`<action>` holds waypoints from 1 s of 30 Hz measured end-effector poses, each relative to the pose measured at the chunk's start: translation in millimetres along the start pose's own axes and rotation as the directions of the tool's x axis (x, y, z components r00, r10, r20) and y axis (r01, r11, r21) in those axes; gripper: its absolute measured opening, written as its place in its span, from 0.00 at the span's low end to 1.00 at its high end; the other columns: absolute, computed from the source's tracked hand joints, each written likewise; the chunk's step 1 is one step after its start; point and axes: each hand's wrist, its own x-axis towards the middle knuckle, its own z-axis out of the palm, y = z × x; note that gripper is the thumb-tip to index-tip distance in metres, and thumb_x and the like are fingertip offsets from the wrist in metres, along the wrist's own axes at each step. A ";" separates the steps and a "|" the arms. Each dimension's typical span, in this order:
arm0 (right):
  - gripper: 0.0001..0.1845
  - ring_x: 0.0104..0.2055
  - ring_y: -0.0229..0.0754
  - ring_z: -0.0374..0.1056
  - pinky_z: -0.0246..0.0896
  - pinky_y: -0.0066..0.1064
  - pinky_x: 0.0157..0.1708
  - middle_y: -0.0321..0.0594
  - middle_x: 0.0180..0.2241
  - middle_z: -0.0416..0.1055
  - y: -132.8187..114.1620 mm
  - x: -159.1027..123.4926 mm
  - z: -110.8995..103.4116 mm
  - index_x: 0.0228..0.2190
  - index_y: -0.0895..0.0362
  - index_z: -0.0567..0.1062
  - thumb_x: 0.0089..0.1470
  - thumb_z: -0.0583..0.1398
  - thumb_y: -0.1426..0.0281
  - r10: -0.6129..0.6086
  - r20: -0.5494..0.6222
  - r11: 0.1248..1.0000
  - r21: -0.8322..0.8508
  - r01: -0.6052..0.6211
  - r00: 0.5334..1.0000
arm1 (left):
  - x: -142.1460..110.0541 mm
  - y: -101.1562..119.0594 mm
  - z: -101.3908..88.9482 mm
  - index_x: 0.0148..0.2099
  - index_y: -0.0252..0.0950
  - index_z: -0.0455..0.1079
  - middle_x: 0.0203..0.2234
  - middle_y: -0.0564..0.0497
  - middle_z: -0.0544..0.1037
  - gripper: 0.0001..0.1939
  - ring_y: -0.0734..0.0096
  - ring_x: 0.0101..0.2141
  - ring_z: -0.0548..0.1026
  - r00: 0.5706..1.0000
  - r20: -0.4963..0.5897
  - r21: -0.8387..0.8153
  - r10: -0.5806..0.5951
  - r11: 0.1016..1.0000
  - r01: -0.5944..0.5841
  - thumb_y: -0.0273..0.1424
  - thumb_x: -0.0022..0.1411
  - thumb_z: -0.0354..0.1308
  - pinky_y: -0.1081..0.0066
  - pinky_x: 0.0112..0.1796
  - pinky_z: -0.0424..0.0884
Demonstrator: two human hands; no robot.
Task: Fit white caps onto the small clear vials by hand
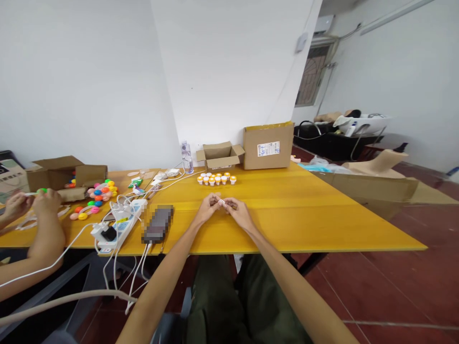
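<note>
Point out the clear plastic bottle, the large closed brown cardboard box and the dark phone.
Clear plastic bottle (187,157), head view, mid-body.
Large closed brown cardboard box (253,155), head view, front face.
Dark phone (158,223), head view, blurred screen.

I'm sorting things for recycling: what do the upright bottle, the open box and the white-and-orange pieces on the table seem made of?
The bottle: probably clear plastic, as it looks see-through. The open box: matt cardboard, from its brown colour and folded flaps. The white-and-orange pieces: perhaps smooth plastic, given their even, bright colours, but too small to be sure.
</note>
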 end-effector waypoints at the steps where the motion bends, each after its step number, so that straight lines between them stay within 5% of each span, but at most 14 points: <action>1: 0.14 0.31 0.42 0.71 0.68 0.30 0.25 0.40 0.31 0.76 0.7 0.2 0.2 0.30 0.55 0.77 0.43 0.62 0.59 0.005 -0.005 1.000 0.002 -0.005 1.000 | -0.1 0.1 0.0 0.29 0.36 0.64 0.25 0.53 0.73 0.19 0.74 0.28 0.71 1.000 0.001 0.003 0.001 1.000 -0.001 0.45 0.47 0.65 0.73 0.30 0.66; 30: 0.15 0.26 0.40 0.69 0.66 0.31 0.26 0.38 0.25 0.75 2.7 1.0 -0.1 0.25 0.55 0.77 0.45 0.61 0.56 -0.021 -0.018 0.998 -0.053 0.020 1.000 | -1.4 -3.2 -1.9 0.31 0.36 0.69 0.25 0.52 0.74 0.17 0.71 0.29 0.72 0.999 0.038 0.068 0.027 0.997 -0.030 0.45 0.50 0.63 0.72 0.32 0.66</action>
